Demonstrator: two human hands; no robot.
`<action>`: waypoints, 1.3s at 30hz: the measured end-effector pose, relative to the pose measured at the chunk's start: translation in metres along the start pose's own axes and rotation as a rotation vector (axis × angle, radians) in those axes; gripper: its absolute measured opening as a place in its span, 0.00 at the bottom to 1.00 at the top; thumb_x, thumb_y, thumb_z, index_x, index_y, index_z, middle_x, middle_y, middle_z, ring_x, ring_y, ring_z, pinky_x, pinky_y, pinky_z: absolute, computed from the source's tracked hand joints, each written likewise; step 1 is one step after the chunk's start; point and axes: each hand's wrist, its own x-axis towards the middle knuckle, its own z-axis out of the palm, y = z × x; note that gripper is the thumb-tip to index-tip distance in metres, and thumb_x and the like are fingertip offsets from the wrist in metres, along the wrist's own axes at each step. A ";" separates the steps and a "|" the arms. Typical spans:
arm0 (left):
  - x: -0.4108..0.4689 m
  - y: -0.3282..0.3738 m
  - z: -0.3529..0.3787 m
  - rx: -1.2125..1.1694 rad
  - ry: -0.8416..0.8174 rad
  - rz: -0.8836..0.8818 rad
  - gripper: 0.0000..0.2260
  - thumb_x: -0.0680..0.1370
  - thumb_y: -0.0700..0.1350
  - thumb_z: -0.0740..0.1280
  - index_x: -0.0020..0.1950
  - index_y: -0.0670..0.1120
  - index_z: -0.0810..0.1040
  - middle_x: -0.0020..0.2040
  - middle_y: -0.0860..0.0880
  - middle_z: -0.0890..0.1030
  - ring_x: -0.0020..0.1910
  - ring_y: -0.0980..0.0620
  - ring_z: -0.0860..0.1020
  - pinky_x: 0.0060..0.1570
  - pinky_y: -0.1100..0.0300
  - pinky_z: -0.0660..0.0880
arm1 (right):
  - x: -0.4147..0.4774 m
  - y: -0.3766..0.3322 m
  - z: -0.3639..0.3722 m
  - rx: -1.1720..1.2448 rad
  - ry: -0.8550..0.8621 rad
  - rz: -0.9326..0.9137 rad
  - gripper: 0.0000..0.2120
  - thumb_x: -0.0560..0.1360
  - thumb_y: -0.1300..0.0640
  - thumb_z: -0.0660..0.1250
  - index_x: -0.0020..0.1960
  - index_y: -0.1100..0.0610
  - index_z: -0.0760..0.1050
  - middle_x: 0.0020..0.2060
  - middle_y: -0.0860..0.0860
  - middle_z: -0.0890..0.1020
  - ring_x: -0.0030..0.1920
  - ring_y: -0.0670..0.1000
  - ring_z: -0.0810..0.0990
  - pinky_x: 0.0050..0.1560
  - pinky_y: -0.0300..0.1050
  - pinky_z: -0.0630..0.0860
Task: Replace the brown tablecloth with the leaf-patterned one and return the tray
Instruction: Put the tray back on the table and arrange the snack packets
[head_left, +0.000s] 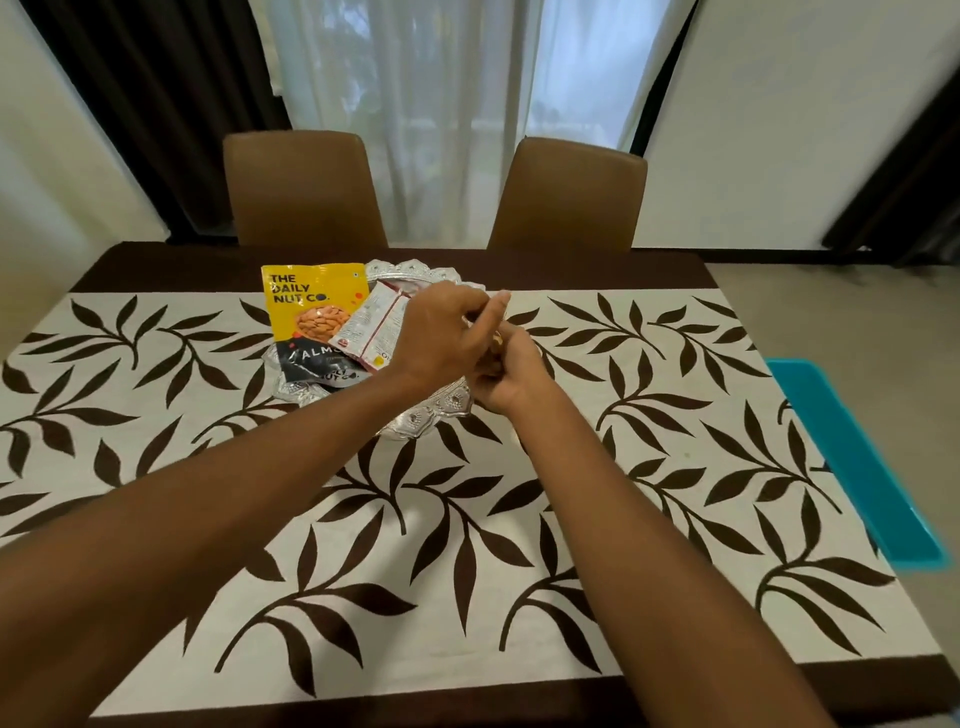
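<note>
The leaf-patterned tablecloth (467, 545), cream with dark brown leaves and brown borders, lies spread flat over the table. A silver embossed tray (431, 413) rests on it at the far middle. The tray carries a yellow almond packet (311, 306), a white and red packet (376, 322) and a dark packet (317, 364). My left hand (441, 332) hovers over the tray's right part with fingers curled and thumb out. My right hand (511, 376) is a closed fist touching it, and a small tan object (496, 340) shows at its top. The tray's right rim is hidden.
Two brown chairs (304, 187) (569, 195) stand at the table's far side, before white curtains. A teal plastic tray (852, 457) sits beyond the table's right edge. No brown tablecloth is in view.
</note>
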 end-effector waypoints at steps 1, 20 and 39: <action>0.001 -0.006 -0.002 -0.012 0.043 -0.025 0.20 0.82 0.53 0.63 0.36 0.43 0.81 0.29 0.50 0.78 0.31 0.51 0.75 0.36 0.56 0.70 | 0.000 -0.002 0.000 -0.053 0.008 -0.008 0.15 0.82 0.51 0.64 0.38 0.55 0.74 0.25 0.48 0.74 0.20 0.42 0.70 0.18 0.33 0.64; -0.011 -0.071 0.008 0.201 -0.590 -0.081 0.12 0.80 0.46 0.63 0.57 0.46 0.85 0.58 0.47 0.84 0.55 0.47 0.81 0.57 0.50 0.76 | 0.040 -0.008 -0.017 -1.136 0.302 -0.713 0.24 0.82 0.48 0.62 0.29 0.56 0.73 0.25 0.50 0.75 0.26 0.46 0.70 0.30 0.42 0.66; -0.032 -0.036 0.018 -0.124 -0.204 -0.458 0.09 0.74 0.42 0.75 0.54 0.47 0.86 0.45 0.50 0.87 0.41 0.58 0.84 0.48 0.57 0.82 | 0.033 0.002 -0.016 -1.177 0.352 -0.784 0.26 0.83 0.49 0.62 0.26 0.53 0.68 0.20 0.44 0.68 0.20 0.41 0.68 0.20 0.32 0.62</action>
